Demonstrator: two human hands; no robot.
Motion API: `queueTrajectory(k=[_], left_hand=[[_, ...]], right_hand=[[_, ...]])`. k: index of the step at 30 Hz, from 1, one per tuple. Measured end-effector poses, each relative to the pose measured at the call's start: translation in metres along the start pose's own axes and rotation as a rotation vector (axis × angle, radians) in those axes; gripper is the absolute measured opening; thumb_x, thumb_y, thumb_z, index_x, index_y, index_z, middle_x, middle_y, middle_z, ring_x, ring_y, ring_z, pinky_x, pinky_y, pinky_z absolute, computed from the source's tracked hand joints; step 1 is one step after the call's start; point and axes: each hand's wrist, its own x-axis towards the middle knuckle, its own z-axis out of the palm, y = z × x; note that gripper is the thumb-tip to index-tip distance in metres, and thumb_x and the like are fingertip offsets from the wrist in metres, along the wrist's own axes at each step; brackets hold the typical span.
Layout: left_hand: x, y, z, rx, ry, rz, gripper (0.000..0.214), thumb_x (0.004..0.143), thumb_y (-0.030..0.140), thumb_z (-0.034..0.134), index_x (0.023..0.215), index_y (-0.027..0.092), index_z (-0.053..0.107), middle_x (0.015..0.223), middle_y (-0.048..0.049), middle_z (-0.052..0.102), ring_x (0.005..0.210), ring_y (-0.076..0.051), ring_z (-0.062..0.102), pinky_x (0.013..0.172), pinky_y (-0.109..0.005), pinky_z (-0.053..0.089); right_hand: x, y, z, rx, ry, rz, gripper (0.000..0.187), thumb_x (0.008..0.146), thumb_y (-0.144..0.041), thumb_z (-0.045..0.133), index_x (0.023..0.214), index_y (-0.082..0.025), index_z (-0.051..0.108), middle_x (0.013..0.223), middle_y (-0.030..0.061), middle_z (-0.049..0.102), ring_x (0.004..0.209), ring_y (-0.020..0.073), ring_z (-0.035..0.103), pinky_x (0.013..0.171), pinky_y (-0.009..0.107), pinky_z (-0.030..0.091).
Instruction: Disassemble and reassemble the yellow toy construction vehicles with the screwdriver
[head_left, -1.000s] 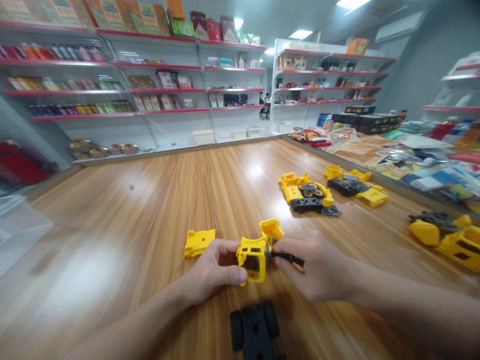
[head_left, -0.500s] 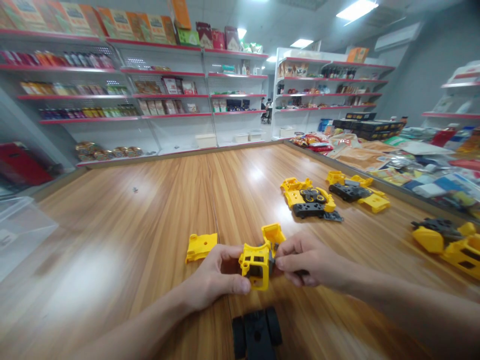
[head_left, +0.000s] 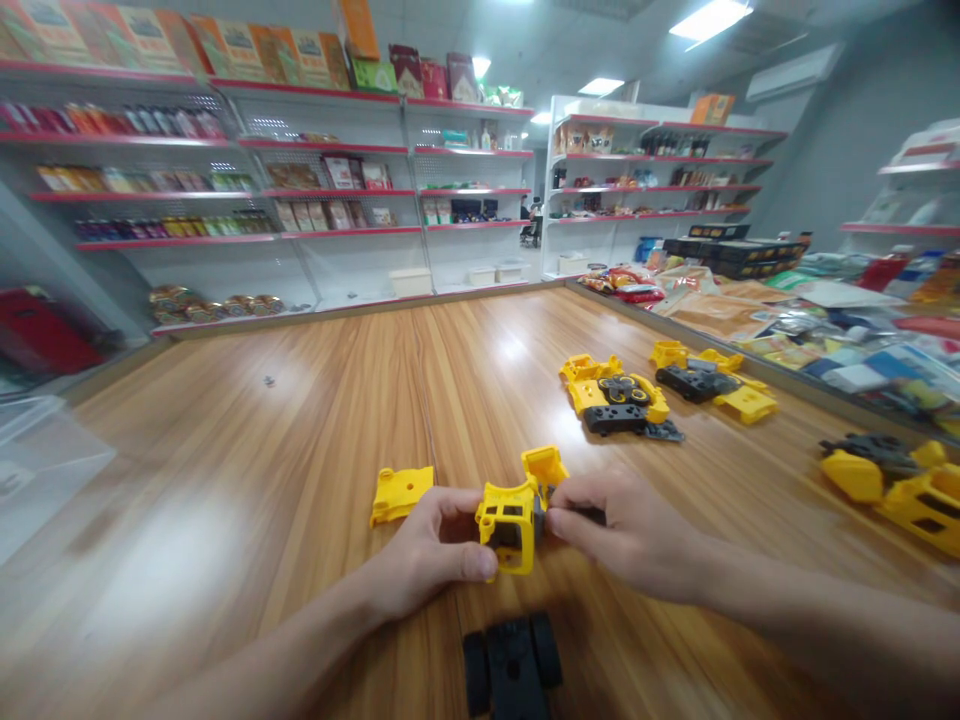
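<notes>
My left hand [head_left: 431, 550] grips a yellow toy vehicle cab [head_left: 517, 500], fingers behind it and thumb at its lower left edge. The cab has square window openings. At its right side my right hand [head_left: 626, 525] is closed in a pinch beside a small dark grey part; what lies inside the fingers is mostly hidden. Just behind the cab stands a yellow bucket-shaped piece [head_left: 545, 466]. Left of it lies a flat yellow plate [head_left: 403, 493] with a hole. A black wheeled chassis [head_left: 514, 660] rests nearest to me, below both hands.
Clusters of yellow and black toy parts [head_left: 615, 395] lie to the right, with more parts [head_left: 716, 380] beyond and yellow pieces [head_left: 855, 475] at the right edge. A clear plastic bin [head_left: 52, 460] stands at left. Packaged goods [head_left: 750, 305] cover the adjoining surface.
The cab has shifted very slightly left and up in my left hand. My right hand's fingers have turned a little beside it, still pinched.
</notes>
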Motion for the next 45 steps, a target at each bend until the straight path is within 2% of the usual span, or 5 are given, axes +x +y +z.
queueTrajectory(k=[6, 13, 24, 36, 45], left_hand=[[-0.001, 0.000, 0.000, -0.012, -0.028, 0.002, 0.046, 0.070, 0.031, 0.081, 0.111, 0.013, 0.072, 0.106, -0.0117, 0.072, 0.101, -0.029, 0.065, 0.086, -0.035, 0.046], [0.001, 0.000, 0.002, -0.008, 0.035, 0.010, 0.045, 0.075, 0.035, 0.076, 0.113, 0.012, 0.070, 0.105, -0.0127, 0.072, 0.096, -0.026, 0.065, 0.077, -0.030, 0.045], [0.000, -0.002, -0.001, 0.030, 0.030, -0.015, 0.046, 0.073, 0.035, 0.078, 0.112, 0.011, 0.070, 0.101, -0.0117, 0.071, 0.088, -0.023, 0.063, 0.074, -0.029, 0.043], [-0.001, -0.001, 0.000, 0.058, 0.030, -0.023, 0.046, 0.072, 0.036, 0.079, 0.111, 0.013, 0.071, 0.101, -0.0109, 0.072, 0.091, -0.025, 0.065, 0.081, -0.032, 0.047], [0.000, 0.002, 0.003, 0.072, -0.013, 0.010, 0.047, 0.073, 0.030, 0.078, 0.116, 0.013, 0.069, 0.112, -0.0122, 0.070, 0.106, -0.030, 0.062, 0.096, -0.039, 0.044]], right_hand=[[0.006, 0.005, -0.001, 0.466, -0.218, 0.237, 0.031, 0.088, -0.034, 0.047, 0.062, -0.017, 0.048, 0.050, -0.0045, 0.046, 0.042, 0.0067, 0.034, 0.044, 0.021, 0.026], [0.001, -0.001, -0.001, -0.149, 0.064, -0.082, 0.014, 0.086, -0.021, 0.052, 0.075, -0.015, 0.059, 0.068, 0.0010, 0.058, 0.061, 0.0118, 0.047, 0.057, 0.026, 0.029], [-0.003, 0.001, 0.000, -0.284, -0.017, -0.102, 0.022, 0.092, -0.021, 0.044, 0.072, -0.017, 0.052, 0.068, 0.0005, 0.057, 0.060, 0.0106, 0.045, 0.056, 0.026, 0.027], [0.005, 0.003, -0.002, 0.100, -0.105, 0.089, 0.029, 0.090, -0.028, 0.047, 0.065, -0.016, 0.051, 0.061, -0.0027, 0.046, 0.059, 0.0104, 0.042, 0.053, 0.024, 0.029], [0.008, 0.006, 0.000, 0.550, -0.229, 0.316, 0.025, 0.085, -0.034, 0.054, 0.068, -0.015, 0.053, 0.054, -0.0070, 0.038, 0.044, 0.0051, 0.028, 0.042, 0.019, 0.020]])
